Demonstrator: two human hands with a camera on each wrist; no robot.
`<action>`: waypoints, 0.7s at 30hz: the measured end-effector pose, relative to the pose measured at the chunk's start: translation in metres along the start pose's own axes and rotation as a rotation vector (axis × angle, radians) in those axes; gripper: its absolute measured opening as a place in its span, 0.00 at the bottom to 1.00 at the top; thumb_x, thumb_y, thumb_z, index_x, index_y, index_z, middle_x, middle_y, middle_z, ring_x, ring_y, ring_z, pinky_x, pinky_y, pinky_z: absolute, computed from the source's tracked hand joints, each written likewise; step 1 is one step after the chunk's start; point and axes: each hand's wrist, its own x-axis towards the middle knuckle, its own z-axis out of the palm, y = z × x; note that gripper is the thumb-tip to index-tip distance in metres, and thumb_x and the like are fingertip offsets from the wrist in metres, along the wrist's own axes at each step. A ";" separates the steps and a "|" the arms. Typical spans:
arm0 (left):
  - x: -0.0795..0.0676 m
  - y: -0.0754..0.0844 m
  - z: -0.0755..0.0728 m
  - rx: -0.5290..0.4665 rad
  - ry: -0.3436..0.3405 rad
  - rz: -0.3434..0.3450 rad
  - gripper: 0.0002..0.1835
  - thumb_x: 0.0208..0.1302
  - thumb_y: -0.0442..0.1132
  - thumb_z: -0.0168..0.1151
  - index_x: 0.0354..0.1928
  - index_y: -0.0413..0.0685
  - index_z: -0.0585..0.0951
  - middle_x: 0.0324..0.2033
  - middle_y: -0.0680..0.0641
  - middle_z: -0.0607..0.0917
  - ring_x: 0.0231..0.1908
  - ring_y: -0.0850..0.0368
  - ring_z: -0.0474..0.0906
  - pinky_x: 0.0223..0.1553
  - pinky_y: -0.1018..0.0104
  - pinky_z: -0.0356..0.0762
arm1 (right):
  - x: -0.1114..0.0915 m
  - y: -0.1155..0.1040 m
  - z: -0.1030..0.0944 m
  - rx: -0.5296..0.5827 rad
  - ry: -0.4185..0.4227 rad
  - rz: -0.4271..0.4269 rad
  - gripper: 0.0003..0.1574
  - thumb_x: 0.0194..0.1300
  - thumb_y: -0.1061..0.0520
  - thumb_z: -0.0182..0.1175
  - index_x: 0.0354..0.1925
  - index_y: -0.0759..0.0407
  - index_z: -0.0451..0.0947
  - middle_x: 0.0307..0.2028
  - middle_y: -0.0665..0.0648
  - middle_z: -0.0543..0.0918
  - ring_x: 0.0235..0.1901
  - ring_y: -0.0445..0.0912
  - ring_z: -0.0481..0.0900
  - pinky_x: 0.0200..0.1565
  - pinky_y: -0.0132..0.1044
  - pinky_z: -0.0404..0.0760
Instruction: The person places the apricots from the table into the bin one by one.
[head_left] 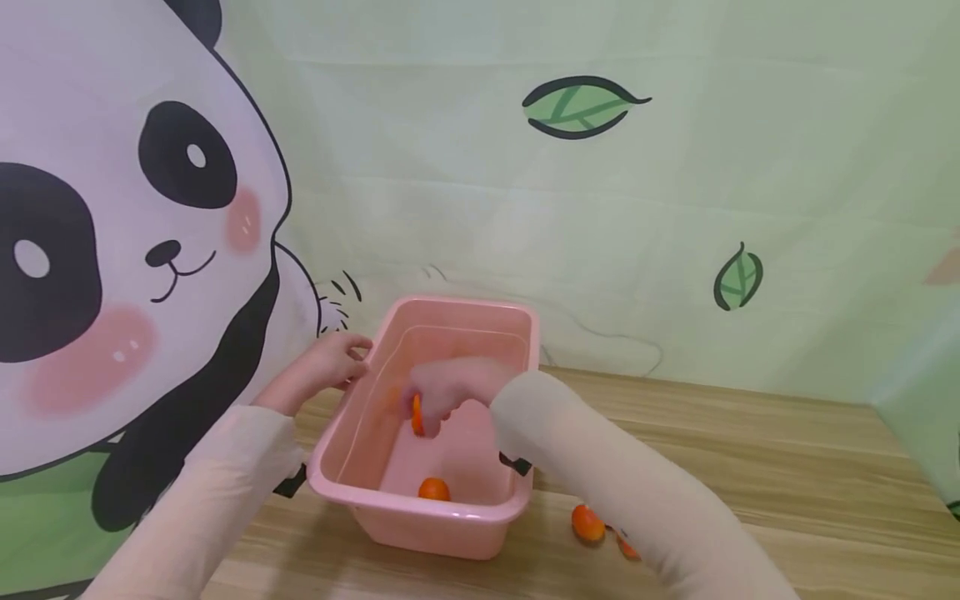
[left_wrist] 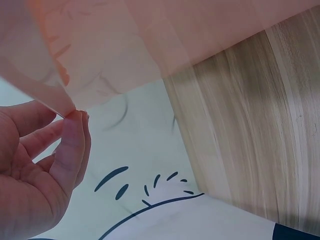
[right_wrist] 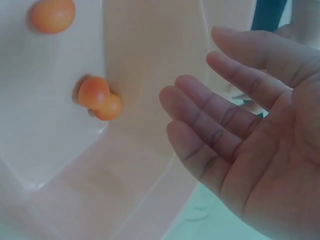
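Note:
A pink plastic basin stands on the wooden table. My left hand pinches its left rim between thumb and fingers, as the left wrist view also shows. Inside the basin, above its floor, is my right hand; the right wrist view shows that hand with fingers spread, holding nothing. Two small round orange fruits lie touching near the basin's wall. A third orange fruit lies apart from them. In the head view one fruit is partly hidden by my right hand.
More orange fruits lie on the wooden table to the right of the basin, one partly behind my right sleeve. Behind the table hangs a pale green cloth with a printed panda and leaves.

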 end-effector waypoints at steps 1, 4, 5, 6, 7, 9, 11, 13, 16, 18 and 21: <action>0.000 0.000 0.000 0.003 -0.002 0.000 0.25 0.57 0.29 0.47 0.59 0.29 0.62 0.49 0.29 0.73 0.41 0.48 0.78 0.37 0.61 0.80 | -0.003 0.001 -0.001 0.003 0.008 -0.005 0.16 0.48 0.59 0.63 0.36 0.43 0.76 0.31 0.49 0.76 0.33 0.45 0.72 0.34 0.35 0.75; -0.001 0.001 -0.001 0.007 -0.007 -0.005 0.25 0.58 0.29 0.47 0.59 0.29 0.61 0.50 0.29 0.73 0.40 0.48 0.78 0.38 0.60 0.80 | -0.013 0.005 -0.004 -0.002 0.037 -0.035 0.15 0.48 0.60 0.63 0.36 0.44 0.76 0.32 0.49 0.76 0.33 0.44 0.72 0.34 0.32 0.75; -0.001 0.002 -0.001 0.012 -0.010 -0.006 0.25 0.58 0.30 0.47 0.59 0.29 0.61 0.50 0.29 0.72 0.40 0.48 0.78 0.38 0.60 0.80 | -0.016 0.007 -0.005 0.000 0.046 -0.042 0.15 0.48 0.61 0.63 0.36 0.45 0.76 0.32 0.49 0.77 0.33 0.44 0.72 0.33 0.31 0.75; -0.002 0.002 -0.002 0.015 -0.011 -0.009 0.25 0.58 0.30 0.47 0.59 0.29 0.61 0.50 0.28 0.72 0.40 0.48 0.78 0.38 0.60 0.80 | -0.020 0.010 -0.005 0.008 0.052 -0.042 0.15 0.48 0.61 0.63 0.36 0.44 0.76 0.33 0.49 0.77 0.34 0.44 0.72 0.34 0.30 0.76; -0.002 0.002 -0.002 0.016 -0.012 -0.013 0.26 0.58 0.30 0.47 0.60 0.29 0.61 0.50 0.29 0.72 0.41 0.47 0.78 0.38 0.60 0.80 | -0.023 0.012 -0.005 0.008 0.060 -0.044 0.16 0.48 0.61 0.64 0.37 0.44 0.76 0.34 0.49 0.77 0.34 0.43 0.72 0.34 0.30 0.76; -0.002 0.003 -0.002 0.021 -0.011 -0.019 0.26 0.58 0.30 0.47 0.60 0.30 0.61 0.51 0.29 0.72 0.41 0.47 0.77 0.39 0.60 0.80 | -0.029 0.018 -0.005 -0.006 0.068 -0.064 0.16 0.49 0.60 0.63 0.38 0.46 0.76 0.34 0.50 0.77 0.34 0.43 0.72 0.34 0.28 0.76; -0.003 0.003 -0.002 0.027 -0.014 -0.021 0.26 0.59 0.30 0.47 0.60 0.30 0.61 0.51 0.29 0.72 0.41 0.47 0.77 0.39 0.60 0.79 | -0.034 0.024 -0.004 -0.005 0.079 -0.063 0.16 0.50 0.59 0.64 0.39 0.46 0.76 0.35 0.50 0.77 0.35 0.43 0.72 0.35 0.27 0.77; -0.003 0.003 -0.001 0.027 -0.014 -0.026 0.26 0.59 0.31 0.47 0.60 0.30 0.61 0.51 0.29 0.72 0.42 0.47 0.77 0.39 0.60 0.79 | -0.040 0.031 -0.003 -0.001 0.097 -0.084 0.16 0.50 0.58 0.63 0.40 0.48 0.75 0.35 0.51 0.77 0.35 0.43 0.72 0.36 0.27 0.76; -0.002 0.004 -0.001 0.027 -0.020 -0.020 0.26 0.59 0.30 0.47 0.60 0.29 0.60 0.51 0.29 0.72 0.42 0.47 0.77 0.40 0.59 0.79 | -0.049 0.041 0.001 0.019 0.131 -0.105 0.16 0.51 0.58 0.62 0.42 0.50 0.75 0.35 0.49 0.76 0.36 0.43 0.72 0.37 0.28 0.76; -0.002 0.004 0.000 0.023 -0.017 -0.021 0.26 0.59 0.30 0.46 0.60 0.30 0.61 0.51 0.29 0.72 0.42 0.47 0.77 0.39 0.60 0.79 | -0.057 0.047 0.002 0.044 0.159 -0.119 0.16 0.52 0.58 0.61 0.42 0.51 0.75 0.34 0.49 0.76 0.36 0.44 0.72 0.38 0.30 0.76; -0.001 0.004 0.000 0.027 -0.015 -0.017 0.26 0.58 0.30 0.47 0.60 0.29 0.61 0.50 0.29 0.72 0.41 0.47 0.77 0.39 0.60 0.79 | -0.069 0.056 0.004 0.090 0.207 -0.127 0.16 0.52 0.59 0.61 0.42 0.52 0.75 0.34 0.49 0.75 0.36 0.45 0.71 0.37 0.31 0.76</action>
